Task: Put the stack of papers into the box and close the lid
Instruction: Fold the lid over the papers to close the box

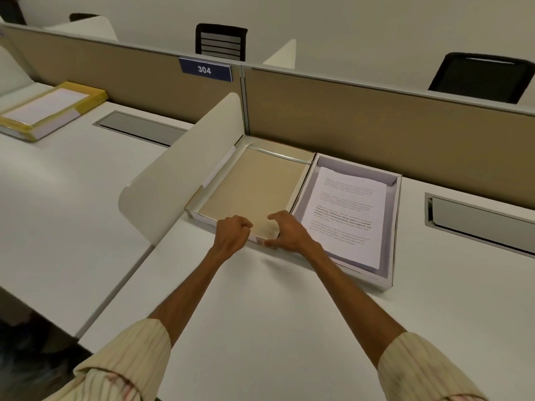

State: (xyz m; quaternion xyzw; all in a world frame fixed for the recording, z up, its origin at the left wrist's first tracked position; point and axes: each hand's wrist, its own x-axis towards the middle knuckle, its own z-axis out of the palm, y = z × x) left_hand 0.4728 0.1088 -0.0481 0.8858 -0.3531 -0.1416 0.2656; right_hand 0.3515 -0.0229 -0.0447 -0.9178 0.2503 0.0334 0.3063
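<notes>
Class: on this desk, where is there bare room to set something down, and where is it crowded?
Free: white desk nearest the person, and right of the box up to the cable slot. Crowded: the far corner, filled by lid, box and paper stack, both hands on the lid's near edge.

A single wide-angle view comes from the wearer's head, looking forward and steeply down over both outstretched forearms onto the white laminate desk [260, 299], close enough that the sleeves fill the lower corners. Its upper part reaches the tan fabric partition [376, 125] and black mesh chairs [220, 41] beyond, with straight edges bowing toward the borders.
</notes>
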